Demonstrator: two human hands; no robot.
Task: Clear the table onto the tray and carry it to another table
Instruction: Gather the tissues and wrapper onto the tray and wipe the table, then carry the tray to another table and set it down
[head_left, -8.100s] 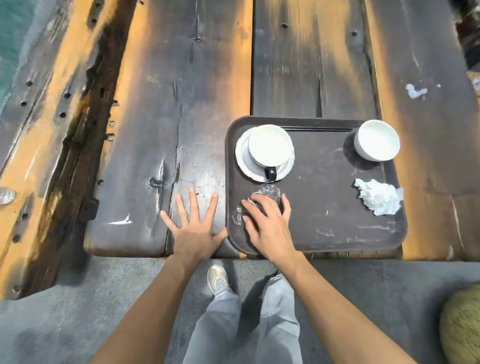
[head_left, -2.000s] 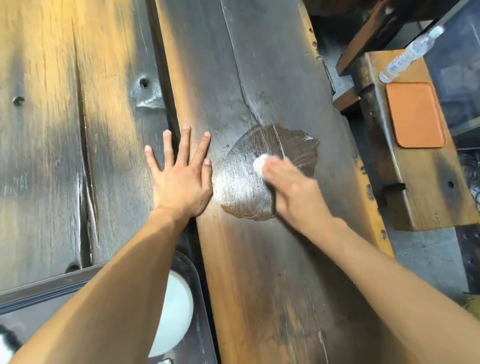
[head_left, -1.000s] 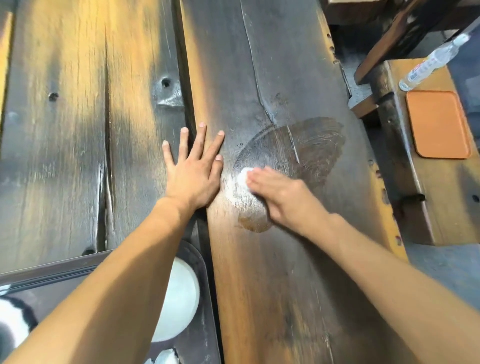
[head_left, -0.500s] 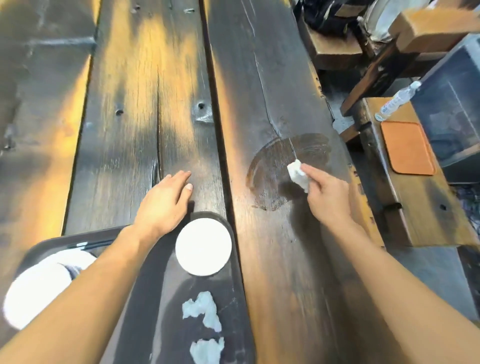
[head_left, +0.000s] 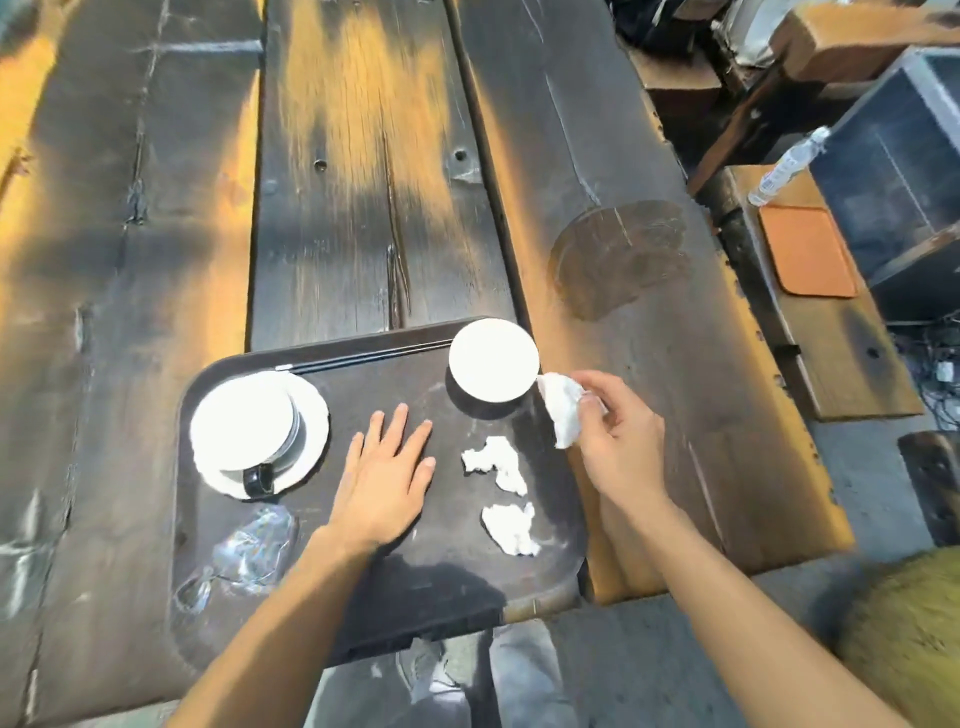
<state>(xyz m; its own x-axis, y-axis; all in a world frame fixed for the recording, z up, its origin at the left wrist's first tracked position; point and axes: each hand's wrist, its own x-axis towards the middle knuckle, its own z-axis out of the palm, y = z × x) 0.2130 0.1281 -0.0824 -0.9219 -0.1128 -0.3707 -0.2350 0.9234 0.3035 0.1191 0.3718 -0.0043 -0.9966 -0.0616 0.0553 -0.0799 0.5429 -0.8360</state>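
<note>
Tray sits at the near table edge, its near side overhanging slightly. Right hand pinches a crumpled tissue over the tray's right rim, just beside the white bowl. Left hand lies flat and open on the tray bed, gripping nothing. Cup on saucer, two tissue wads and clear plastic wrap are already aboard. Risks: tissue dropped outside the rim; light wads and wrap blowing off in transit; cup sliding if the lift tilts.
</note>
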